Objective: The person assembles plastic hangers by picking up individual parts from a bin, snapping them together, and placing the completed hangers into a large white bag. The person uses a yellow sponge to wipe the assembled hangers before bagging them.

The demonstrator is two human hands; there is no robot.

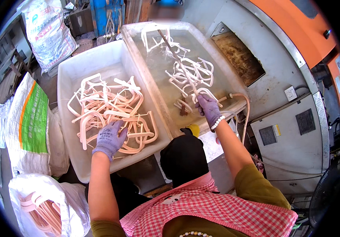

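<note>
The work is being judged partway: many pink loops (112, 106) are being held in the left tub (75, 158), touched by the left hand (109, 137), grip unclear; white loops (177, 75) are being left in the water tub (150, 79), under a stick (172, 50) being gripped by the right hand (208, 108).

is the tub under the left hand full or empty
Partly filled: pale pink curved pieces lie heaped in the tub, with its bottom showing beyond them.

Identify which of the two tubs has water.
The right tub, where the right hand holds a stick: cloudy water lies in it. No water shows in the left tub.
</note>
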